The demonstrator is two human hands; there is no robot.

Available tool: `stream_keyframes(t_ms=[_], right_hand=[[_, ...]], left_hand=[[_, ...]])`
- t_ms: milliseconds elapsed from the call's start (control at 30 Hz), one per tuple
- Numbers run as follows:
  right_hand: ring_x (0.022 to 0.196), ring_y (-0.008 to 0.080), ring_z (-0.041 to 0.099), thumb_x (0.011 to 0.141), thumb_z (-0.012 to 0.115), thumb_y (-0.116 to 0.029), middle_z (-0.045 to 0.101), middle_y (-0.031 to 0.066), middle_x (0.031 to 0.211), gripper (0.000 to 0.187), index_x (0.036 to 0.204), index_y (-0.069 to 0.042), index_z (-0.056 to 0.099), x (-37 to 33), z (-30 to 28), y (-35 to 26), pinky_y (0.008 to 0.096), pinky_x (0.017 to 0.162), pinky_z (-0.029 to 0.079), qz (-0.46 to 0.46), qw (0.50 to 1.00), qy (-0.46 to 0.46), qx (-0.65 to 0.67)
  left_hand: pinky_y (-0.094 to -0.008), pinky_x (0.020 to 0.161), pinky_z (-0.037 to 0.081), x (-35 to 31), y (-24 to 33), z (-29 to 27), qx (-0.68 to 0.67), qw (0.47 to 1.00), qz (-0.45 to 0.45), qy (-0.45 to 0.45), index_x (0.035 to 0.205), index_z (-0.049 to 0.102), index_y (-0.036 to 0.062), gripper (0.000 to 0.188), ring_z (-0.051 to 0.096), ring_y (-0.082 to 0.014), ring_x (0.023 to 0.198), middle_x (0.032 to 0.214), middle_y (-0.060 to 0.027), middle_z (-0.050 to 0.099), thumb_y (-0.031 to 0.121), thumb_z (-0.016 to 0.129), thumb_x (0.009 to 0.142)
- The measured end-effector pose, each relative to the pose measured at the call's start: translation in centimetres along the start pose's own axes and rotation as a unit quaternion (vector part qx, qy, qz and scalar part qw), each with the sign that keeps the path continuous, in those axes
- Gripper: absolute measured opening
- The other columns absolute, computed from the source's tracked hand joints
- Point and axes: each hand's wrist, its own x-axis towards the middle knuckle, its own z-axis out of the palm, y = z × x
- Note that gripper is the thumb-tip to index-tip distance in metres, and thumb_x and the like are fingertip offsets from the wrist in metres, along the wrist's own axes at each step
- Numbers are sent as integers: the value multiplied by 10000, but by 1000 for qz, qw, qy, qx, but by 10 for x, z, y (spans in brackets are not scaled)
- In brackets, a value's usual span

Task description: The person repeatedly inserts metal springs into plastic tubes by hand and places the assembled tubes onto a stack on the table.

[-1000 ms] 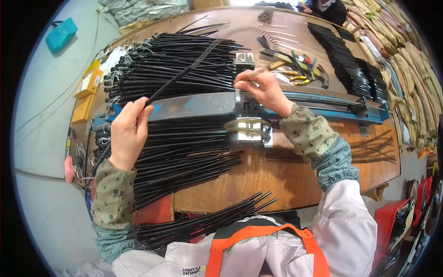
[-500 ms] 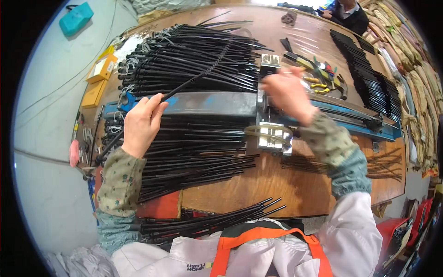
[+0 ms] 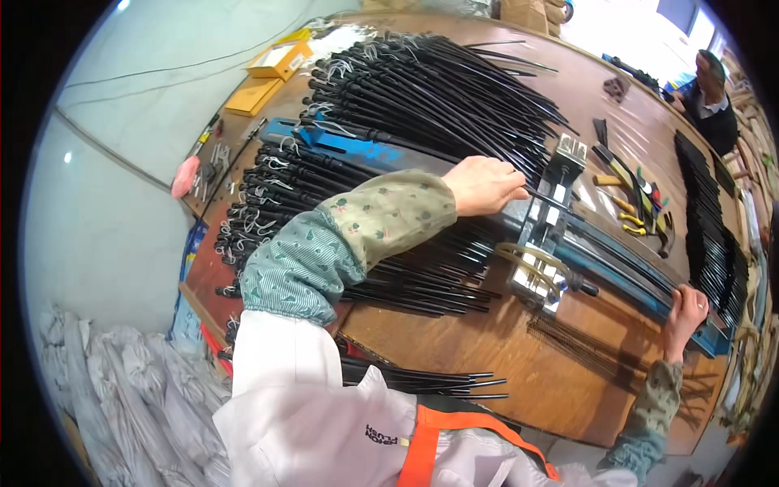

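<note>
My left hand (image 3: 484,187) is closed around a black rod (image 3: 406,146) lying along the blue metal rail (image 3: 345,148), just left of the clamp fixture (image 3: 545,231). That fixture has shiny metal blocks and a looped tan hose (image 3: 527,258). Out at the rail's right end, my right hand (image 3: 688,316) has its fingers bent in over the rail; what they grip is too small to make out. A large pile of black rods (image 3: 454,89), many with white cords at one end, lies beyond the rail. Another row of black rods (image 3: 414,288) lies on the near side.
Pliers (image 3: 631,223), a hammer (image 3: 667,235) and other tools lie beyond the fixture. Dark wire lengths (image 3: 592,349) rest on the near right table. Stacked black pieces (image 3: 714,227) line the far right. Another person (image 3: 714,97) is at the far right; a yellow box (image 3: 280,58) stands far left.
My left hand has brought the rod, earlier raised and tilted with a coil at its tip, down to the rail. My right hand has moved from the fixture to the rail's right end.
</note>
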Motion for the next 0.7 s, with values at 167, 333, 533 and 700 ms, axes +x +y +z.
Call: stream_keyframes(t_ms=[167,333,533,700], right_hand=[[909,317,578,967,680,-109,618,118,893,89,975,-30,639,-8,19,6,439,854,435,9,998,40,49],[1024,325,611,971,668,-91,689,112,1002,128,1085,-39,696,-19,8,12,435,934,452,43,998,0,48],[1317,332,558,894,707,-20,691,97,1335,432,1323,-61,670,12,-29,-125,435,1099,382,-28,988,12,153],[1029,270,642,845,798,-151,745,37,1041,344,1177,-92,729,4,-43,-164,421,865,416,-21,980,8,198]], left_hand=[[-449,730,552,-7,5,9,-15,999,-28,-12,920,661,97,223,673,-312,823,819,-89,638,300,631,1008],[-446,737,552,-2,1,14,-36,999,2,26,934,683,99,206,682,-326,857,842,-100,662,293,651,995],[-481,664,555,7,8,13,-4,998,-66,-3,850,650,101,271,707,-347,784,807,-114,706,318,618,1009],[-477,639,545,17,15,12,-6,997,-78,-27,881,632,118,262,705,-348,760,797,-92,706,337,600,1021]])
